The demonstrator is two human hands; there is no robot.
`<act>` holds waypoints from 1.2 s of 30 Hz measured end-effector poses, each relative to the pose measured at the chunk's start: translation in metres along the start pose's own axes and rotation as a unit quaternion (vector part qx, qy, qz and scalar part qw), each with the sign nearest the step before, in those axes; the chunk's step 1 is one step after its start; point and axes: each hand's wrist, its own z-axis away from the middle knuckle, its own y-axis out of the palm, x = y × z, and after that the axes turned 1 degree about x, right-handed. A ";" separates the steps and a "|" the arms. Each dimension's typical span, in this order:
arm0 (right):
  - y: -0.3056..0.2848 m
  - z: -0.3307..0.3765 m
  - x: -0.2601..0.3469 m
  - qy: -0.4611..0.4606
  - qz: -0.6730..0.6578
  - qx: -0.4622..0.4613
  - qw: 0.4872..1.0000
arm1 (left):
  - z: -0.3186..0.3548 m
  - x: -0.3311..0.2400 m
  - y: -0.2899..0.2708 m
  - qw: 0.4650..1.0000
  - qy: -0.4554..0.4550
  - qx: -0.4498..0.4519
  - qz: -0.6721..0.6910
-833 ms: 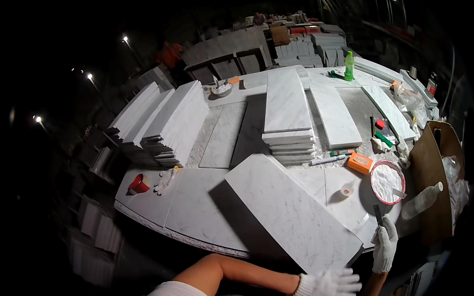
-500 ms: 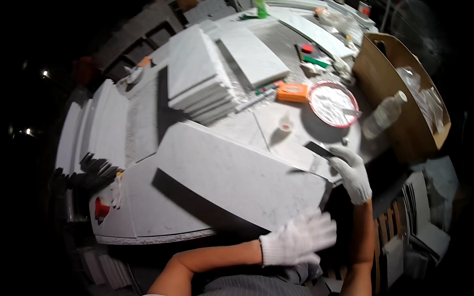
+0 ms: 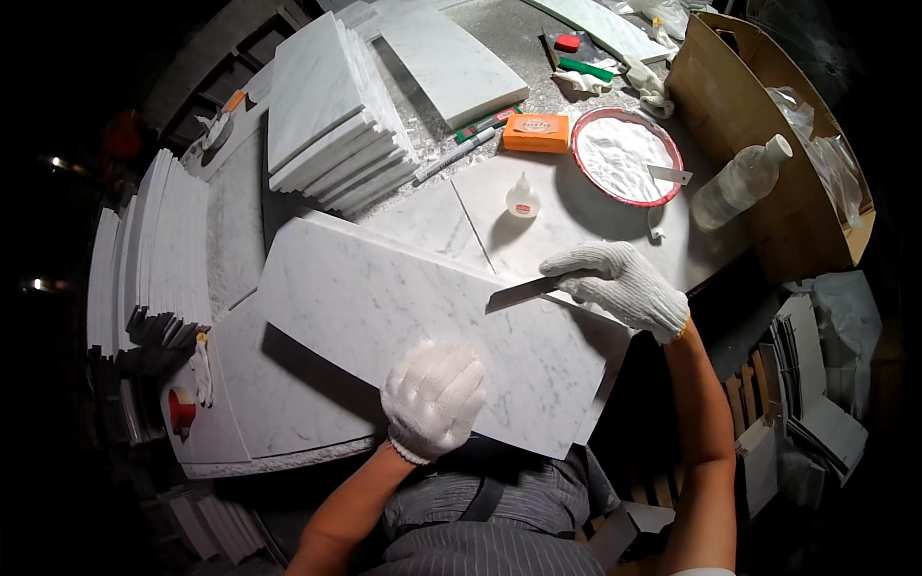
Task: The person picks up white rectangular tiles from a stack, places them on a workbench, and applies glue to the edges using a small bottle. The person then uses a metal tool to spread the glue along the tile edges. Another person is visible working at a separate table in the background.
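Note:
A pale grey-veined marble slab [image 3: 355,288] lies at an angle in front of me, its near edge overhanging a dark shadow. My left hand [image 3: 434,398], in a white knitted glove, rests on the slab's near edge with fingers curled together; whatever may be under them is hidden. My right hand [image 3: 619,283], gloved too, pinches a flat dark metal scraper blade [image 3: 521,294] above the far side of the slab. Beyond the slab stand a small dropper bottle [image 3: 522,200] and a red-rimmed bowl [image 3: 578,158] of white paste, with a metal spatula [image 3: 669,175] in it.
Stacked slabs [image 3: 317,96] stand at the back left, more slabs [image 3: 163,250] at the far left. An orange box [image 3: 535,133] and a marker [image 3: 454,156] lie behind the dropper bottle. A clear bottle [image 3: 740,187] and a cardboard box [image 3: 730,106] are at right; red tape [image 3: 181,408] lies left.
My left hand has moved left and up onto the slab, its fingers curling in. My right hand has carried the blade left and over the slab. The view has shifted closer.

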 end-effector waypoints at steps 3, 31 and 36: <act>0.000 -0.007 0.006 0.003 0.057 0.060 0.997 | 0.003 0.002 0.004 0.999 0.013 -0.043 -0.021; 0.013 -0.011 -0.003 -0.136 0.239 -0.004 0.961 | 0.000 0.012 0.005 0.998 0.010 0.027 0.052; 0.007 0.000 0.003 -0.105 0.214 0.017 0.971 | -0.003 0.013 0.012 0.998 0.031 -0.049 0.032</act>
